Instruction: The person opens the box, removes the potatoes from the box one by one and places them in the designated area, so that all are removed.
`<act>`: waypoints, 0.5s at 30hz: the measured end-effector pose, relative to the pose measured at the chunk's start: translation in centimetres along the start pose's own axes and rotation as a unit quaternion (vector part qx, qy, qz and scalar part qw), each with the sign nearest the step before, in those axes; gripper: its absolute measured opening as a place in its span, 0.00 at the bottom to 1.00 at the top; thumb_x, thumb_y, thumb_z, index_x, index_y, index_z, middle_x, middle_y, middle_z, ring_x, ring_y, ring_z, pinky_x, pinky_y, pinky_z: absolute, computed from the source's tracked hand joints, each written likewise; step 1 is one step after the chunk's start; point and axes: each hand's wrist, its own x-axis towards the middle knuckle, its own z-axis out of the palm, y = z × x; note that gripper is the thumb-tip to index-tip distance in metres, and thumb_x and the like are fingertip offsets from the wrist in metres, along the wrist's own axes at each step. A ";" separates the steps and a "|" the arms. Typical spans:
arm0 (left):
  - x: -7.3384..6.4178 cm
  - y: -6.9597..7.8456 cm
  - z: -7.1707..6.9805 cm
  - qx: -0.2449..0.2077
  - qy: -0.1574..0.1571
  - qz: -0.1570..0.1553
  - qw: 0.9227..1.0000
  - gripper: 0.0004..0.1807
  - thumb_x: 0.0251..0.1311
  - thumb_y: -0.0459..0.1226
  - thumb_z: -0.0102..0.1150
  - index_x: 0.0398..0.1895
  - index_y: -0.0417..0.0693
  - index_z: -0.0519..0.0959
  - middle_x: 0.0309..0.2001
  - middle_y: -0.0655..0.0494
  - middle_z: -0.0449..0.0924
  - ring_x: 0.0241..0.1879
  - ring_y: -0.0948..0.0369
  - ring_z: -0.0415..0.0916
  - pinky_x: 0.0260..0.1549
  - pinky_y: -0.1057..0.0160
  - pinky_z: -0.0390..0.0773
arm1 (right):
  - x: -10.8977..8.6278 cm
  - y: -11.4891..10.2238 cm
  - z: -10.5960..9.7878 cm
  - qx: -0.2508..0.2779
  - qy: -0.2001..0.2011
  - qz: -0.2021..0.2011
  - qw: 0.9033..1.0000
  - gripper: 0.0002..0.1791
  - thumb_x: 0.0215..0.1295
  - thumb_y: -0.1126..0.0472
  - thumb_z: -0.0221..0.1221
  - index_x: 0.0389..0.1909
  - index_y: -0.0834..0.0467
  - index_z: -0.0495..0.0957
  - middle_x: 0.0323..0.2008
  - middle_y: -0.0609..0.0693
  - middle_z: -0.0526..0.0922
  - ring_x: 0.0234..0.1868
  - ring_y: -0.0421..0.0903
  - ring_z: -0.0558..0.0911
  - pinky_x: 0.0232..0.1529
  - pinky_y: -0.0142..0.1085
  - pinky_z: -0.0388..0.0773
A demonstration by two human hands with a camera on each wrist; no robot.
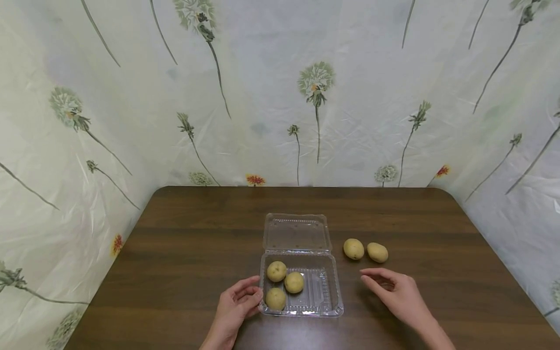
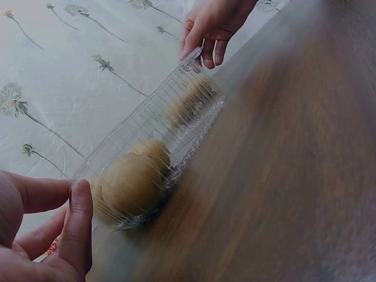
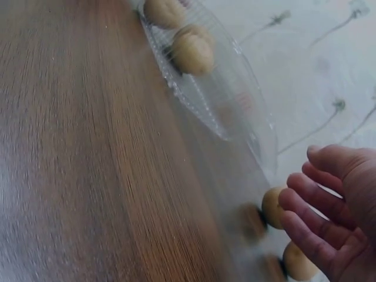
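A clear plastic clamshell container (image 1: pixel 321 291) lies on the table with its lid (image 1: pixel 297 233) folded back. Three potatoes (image 1: pixel 294 282) sit in its left half. My left hand (image 1: pixel 236 304) pinches the container's left rim between thumb and fingers, as the left wrist view shows close up. Over the table to the container's right, my right hand (image 1: pixel 400 294) is empty, its fingers loosely bent. Just beyond its fingertips lie two more potatoes, one nearer the container (image 1: pixel 353 249) and one further right (image 1: pixel 377 253). The right wrist view shows the fingers overlapping these potatoes (image 3: pixel 299 261).
The dark brown wooden table (image 1: pixel 197 233) has rounded far corners. A pale sheet with dandelion prints (image 1: pixel 262 97) hangs behind it and along both sides.
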 end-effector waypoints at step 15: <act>0.0 0.2 0.1 0.005 0.002 0.000 1.000 0.26 0.61 0.31 0.64 0.63 0.33 0.71 0.39 0.53 0.78 0.35 0.64 0.77 0.35 0.66 0.82 | 0.5 -1.0 0.7 0.032 -0.018 -0.025 0.999 0.11 0.62 0.61 0.67 0.45 0.55 0.85 0.40 0.45 0.87 0.39 0.37 0.84 0.37 0.30 0.82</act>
